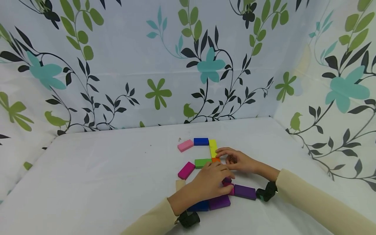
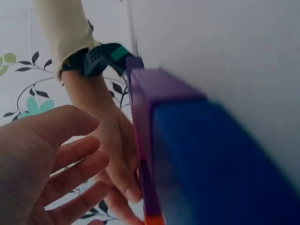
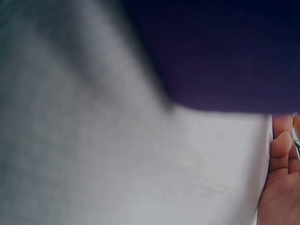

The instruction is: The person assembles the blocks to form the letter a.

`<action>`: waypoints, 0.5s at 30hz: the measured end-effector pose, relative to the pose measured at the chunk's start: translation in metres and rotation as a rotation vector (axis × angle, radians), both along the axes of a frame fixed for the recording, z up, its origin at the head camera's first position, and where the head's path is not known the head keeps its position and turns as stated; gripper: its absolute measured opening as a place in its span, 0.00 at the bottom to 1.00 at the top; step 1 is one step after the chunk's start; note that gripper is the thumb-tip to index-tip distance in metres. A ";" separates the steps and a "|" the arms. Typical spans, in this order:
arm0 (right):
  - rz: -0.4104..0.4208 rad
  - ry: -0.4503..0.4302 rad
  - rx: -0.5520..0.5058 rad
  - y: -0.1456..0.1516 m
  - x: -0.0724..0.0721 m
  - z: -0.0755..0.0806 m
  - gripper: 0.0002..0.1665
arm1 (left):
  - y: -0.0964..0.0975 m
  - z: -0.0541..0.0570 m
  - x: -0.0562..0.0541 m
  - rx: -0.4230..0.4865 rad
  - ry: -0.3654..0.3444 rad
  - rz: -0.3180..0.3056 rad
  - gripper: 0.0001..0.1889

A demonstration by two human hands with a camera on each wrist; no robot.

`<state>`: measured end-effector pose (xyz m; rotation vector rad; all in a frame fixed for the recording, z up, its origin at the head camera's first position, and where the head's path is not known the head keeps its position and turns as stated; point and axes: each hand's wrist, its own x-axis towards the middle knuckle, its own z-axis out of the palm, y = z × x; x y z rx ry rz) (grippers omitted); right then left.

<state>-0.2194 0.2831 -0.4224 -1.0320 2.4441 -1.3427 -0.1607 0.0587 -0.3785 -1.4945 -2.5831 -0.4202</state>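
Coloured flat blocks lie end to end in a curving line on the white table. My right hand (image 1: pixel 241 161) hovers at the right side, its bent fingertips beside the yellow block (image 1: pixel 212 148) and the orange block (image 1: pixel 215 160), with nothing in its grasp. Lower down, my left hand (image 1: pixel 207 179) stretches over the line, fingers near a dark purple block (image 1: pixel 227 180) and a magenta block (image 1: pixel 231 189), partly hiding them. In the left wrist view its fingers (image 2: pixel 77 166) are loosely bent around nothing. Below that hand are a blue block (image 1: pixel 199 206) and a purple block (image 1: pixel 219 202).
Farther left in the line are a pink block (image 1: pixel 185 145), a dark blue block (image 1: pixel 201 141), a green block (image 1: pixel 202 163), another magenta block (image 1: pixel 186 170) and a beige block (image 1: pixel 180 184). A second purple block (image 1: pixel 245 192) lies by the right wrist camera (image 1: pixel 266 191). Patterned cloth (image 1: pixel 123 65) borders the table.
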 end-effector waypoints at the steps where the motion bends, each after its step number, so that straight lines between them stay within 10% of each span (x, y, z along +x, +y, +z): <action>1: -0.005 -0.004 0.003 0.000 0.000 0.000 0.24 | -0.003 0.002 -0.001 0.012 -0.011 0.010 0.12; 15: -0.068 -0.071 0.026 -0.005 0.003 0.005 0.24 | -0.053 0.018 -0.033 0.251 -0.203 0.078 0.10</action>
